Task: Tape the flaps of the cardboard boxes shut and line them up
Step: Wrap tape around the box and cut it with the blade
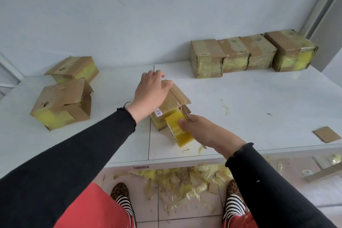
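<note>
Box point(167, 106): brown, flap raised, yellow-taped.

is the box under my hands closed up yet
Not fully. The box under the left hand has a flap edge lifted at its near right corner; the right hand holds the tape roll there.

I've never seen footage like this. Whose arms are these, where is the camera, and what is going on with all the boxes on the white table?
There is no machine here: a person wears a camera on the head, so this single picture looks down along both arms. The left hand rests on top of a small cardboard box in the middle of the white table, steadying it. The right hand grips a roll of yellow tape against the box's near side, together with a thin metal tool I cannot identify. Four taped boxes stand in a row at the back right, two more boxes wait on the left, and tape scraps litter the floor.
</note>
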Demonstrator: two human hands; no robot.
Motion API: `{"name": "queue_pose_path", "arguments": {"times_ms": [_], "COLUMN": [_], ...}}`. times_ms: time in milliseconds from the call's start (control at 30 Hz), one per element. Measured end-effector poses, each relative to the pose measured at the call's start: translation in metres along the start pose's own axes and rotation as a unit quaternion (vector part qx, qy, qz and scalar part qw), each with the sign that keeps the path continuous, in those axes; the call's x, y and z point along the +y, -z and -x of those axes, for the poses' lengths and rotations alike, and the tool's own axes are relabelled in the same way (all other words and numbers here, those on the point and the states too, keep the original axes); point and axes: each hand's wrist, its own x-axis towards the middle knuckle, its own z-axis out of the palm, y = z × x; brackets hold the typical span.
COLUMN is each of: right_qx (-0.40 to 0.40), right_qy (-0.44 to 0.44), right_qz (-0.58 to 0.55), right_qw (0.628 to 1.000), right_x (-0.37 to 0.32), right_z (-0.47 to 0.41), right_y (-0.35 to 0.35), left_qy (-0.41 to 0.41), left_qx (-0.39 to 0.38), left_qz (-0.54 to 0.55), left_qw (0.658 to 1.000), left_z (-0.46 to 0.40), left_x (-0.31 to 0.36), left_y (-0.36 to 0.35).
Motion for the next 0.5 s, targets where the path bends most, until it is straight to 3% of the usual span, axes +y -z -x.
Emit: {"name": "queue_pose_path", "arguments": {"times_ms": [100,267,500], "right_qx": [0.009,0.04,0.047], "right_qy": [-0.005,0.01,0.048], "right_qz": [-0.017,-0.049,-0.129], "right_qw": [1.0,0.998,0.989], "right_x": [-0.001,-0.004,-0.018], "right_z": [0.001,-0.001,-0.008], "right_y": [-0.001,-0.016,-0.038], "left_qy": [0.042,0.019,-0.077], "left_qx": [-0.174,-0.194,-0.237], "left_qz": [-0.055,-0.073,-0.103], "left_qw": [0.982,0.978,0.963], "left_z": [0.025,0.004,-0.038], "left_x": [0.015,0.008,-0.006], "left_y": [-0.024,-0.028,-0.022]}}
